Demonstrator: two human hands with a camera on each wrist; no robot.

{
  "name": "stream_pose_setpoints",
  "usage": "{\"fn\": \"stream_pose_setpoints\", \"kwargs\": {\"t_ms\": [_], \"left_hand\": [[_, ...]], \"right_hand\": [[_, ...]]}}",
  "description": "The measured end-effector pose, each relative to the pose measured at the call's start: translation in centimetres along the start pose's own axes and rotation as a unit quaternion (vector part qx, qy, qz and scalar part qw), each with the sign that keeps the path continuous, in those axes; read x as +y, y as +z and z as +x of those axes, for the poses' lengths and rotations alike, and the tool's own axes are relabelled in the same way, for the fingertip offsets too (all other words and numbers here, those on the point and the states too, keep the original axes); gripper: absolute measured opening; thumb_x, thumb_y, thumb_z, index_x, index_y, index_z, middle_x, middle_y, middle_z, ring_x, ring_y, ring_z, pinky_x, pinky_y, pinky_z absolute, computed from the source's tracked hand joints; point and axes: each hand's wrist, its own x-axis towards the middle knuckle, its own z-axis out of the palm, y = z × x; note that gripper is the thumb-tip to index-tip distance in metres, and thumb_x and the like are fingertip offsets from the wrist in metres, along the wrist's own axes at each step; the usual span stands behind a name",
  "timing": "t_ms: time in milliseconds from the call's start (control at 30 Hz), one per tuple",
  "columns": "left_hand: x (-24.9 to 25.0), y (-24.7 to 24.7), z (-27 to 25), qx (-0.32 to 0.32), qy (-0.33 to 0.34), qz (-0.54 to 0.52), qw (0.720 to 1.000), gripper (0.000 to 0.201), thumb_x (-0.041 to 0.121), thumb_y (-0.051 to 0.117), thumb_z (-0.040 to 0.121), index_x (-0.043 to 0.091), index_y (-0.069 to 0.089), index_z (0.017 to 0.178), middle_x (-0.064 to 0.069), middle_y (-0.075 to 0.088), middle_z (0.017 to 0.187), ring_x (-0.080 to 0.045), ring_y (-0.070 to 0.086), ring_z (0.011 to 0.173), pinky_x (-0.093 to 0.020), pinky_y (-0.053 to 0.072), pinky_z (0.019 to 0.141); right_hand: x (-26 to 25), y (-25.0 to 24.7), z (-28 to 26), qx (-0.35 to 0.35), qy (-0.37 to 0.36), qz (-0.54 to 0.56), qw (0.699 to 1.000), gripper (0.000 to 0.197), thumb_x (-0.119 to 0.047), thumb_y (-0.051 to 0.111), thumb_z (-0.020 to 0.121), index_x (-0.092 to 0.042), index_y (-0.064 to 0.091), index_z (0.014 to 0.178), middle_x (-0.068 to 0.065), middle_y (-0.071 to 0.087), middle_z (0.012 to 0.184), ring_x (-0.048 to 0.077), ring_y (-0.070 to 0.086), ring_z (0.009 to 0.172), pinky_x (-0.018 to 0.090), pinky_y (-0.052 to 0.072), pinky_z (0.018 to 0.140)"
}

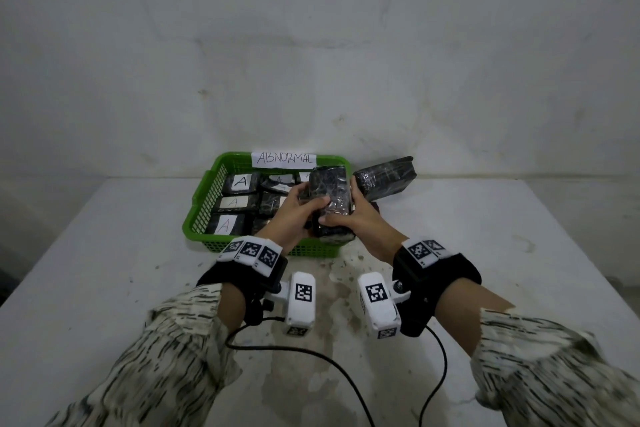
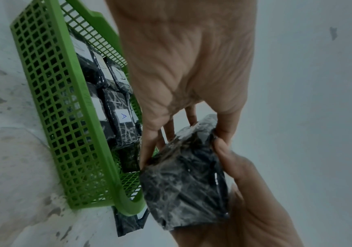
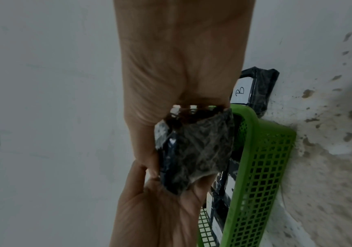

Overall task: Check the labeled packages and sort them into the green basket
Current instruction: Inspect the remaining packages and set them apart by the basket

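The white, stained table carries a green plastic lattice basket tagged "ABNORMAL", already lined with black film-wrapped packages bearing white "A" labels. Just right of the basket lie more black wrapped packages, not yet sorted; one down by the basket's corner shows a white "B" label. Above the basket's right side, the left hand and right hand both curl their fingers round one black wrapped package, label side hidden. Most sorting seems done; this check and a few packages remain.
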Motion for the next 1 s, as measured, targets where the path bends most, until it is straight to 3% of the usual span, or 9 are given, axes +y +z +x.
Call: {"fn": "stream_pose_setpoints", "kwargs": {"t_ms": [200,367,433,500,633,733,800,933,1000], "left_hand": [[-0.2,-0.5,0.2,0.008,0.001,-0.034,0.999,0.051,0.012,0.054,0.093,0.017,0.034,0.14,-0.016,0.053,0.131,-0.032,0.058,0.11,-0.045,0.054,0.076],[-0.1,-0.9,0.4,0.055,0.052,0.016,0.997,0.046,0.003,0.049,0.094,0.023,0.035,0.133,-0.012,0.056,0.112,-0.028,0.06,0.098,-0.043,0.055,0.069],[0.2,-1.0,0.5,0.07,0.072,0.085,0.991,0.044,0.001,0.048,0.092,0.024,0.041,0.129,-0.017,0.051,0.121,-0.031,0.058,0.103,-0.043,0.055,0.07],[0.4,-0.8,0.5,0.058,0.055,0.081,0.994,0.036,0.007,0.044,0.095,0.019,0.046,0.129,-0.018,0.053,0.124,-0.033,0.056,0.108,-0.042,0.053,0.069],[0.7,-0.3,0.1,0.013,0.032,0.02,0.999,0.035,0.033,0.042,0.098,0.009,0.052,0.121,-0.003,0.069,0.096,-0.014,0.067,0.085,-0.028,0.054,0.059],[0.5,-0.3,-0.1,0.005,0.044,0.011,0.999,0.048,0.036,0.054,0.091,0.007,0.046,0.128,-0.013,0.062,0.118,-0.022,0.065,0.095,-0.034,0.054,0.071],[0.4,-0.3,-0.1,-0.006,0.045,0.006,0.999,0.033,0.032,0.051,0.094,0.009,0.051,0.118,-0.014,0.061,0.115,-0.025,0.062,0.097,-0.037,0.052,0.077],[0.3,0.1,-0.4,-0.014,0.035,0.012,0.999,0.04,0.033,0.052,0.092,0.008,0.051,0.124,-0.015,0.061,0.12,-0.031,0.06,0.11,-0.045,0.049,0.092],[0.0,-0.2,-0.4,-0.016,0.037,0.02,0.999,0.042,0.031,0.052,0.093,0.007,0.049,0.127,-0.013,0.063,0.118,-0.029,0.061,0.107,-0.043,0.051,0.088]], "right_hand": [[0.3,-0.5,0.5,-0.017,0.031,0.049,0.998,0.109,-0.006,0.076,0.071,-0.024,0.007,0.153,0.006,0.045,0.145,0.023,0.051,0.125,0.043,0.041,0.108],[0.4,-0.6,0.1,0.029,-0.014,-0.018,0.999,0.115,-0.009,0.081,0.069,-0.028,0.004,0.153,0.001,0.034,0.148,0.021,0.047,0.126,0.043,0.044,0.105],[0.2,-0.4,-0.1,0.06,-0.042,-0.017,0.997,0.104,-0.015,0.076,0.079,-0.029,0.004,0.153,-0.006,0.033,0.146,0.014,0.046,0.123,0.037,0.045,0.103],[-0.1,-0.4,-0.1,0.092,-0.069,-0.002,0.993,0.079,-0.015,0.062,0.091,-0.026,0.013,0.152,-0.007,0.04,0.144,0.007,0.054,0.109,0.023,0.051,0.085],[-0.6,-1.0,0.3,0.111,-0.091,0.036,0.989,0.055,-0.005,0.055,0.093,-0.018,0.037,0.144,-0.002,0.066,0.113,0.005,0.064,0.086,0.021,0.049,0.075],[-1.2,-1.1,0.4,0.104,-0.092,0.074,0.988,0.046,-0.007,0.06,0.09,-0.015,0.048,0.133,-0.001,0.071,0.085,0.009,0.063,0.07,0.026,0.048,0.073],[-1.1,-1.2,0.7,0.146,-0.098,0.083,0.981,0.045,-0.01,0.065,0.087,-0.014,0.051,0.13,-0.003,0.065,0.074,0.006,0.058,0.064,0.023,0.044,0.067],[-0.6,-0.2,0.5,0.121,-0.06,0.068,0.989,0.05,-0.026,0.061,0.092,-0.019,0.045,0.138,-0.001,0.06,0.114,0.006,0.059,0.096,0.023,0.046,0.079],[-0.5,0.5,0.6,0.104,-0.052,0.035,0.993,0.047,-0.03,0.057,0.094,-0.023,0.044,0.138,-0.004,0.056,0.117,0.004,0.057,0.099,0.02,0.048,0.079]]}}
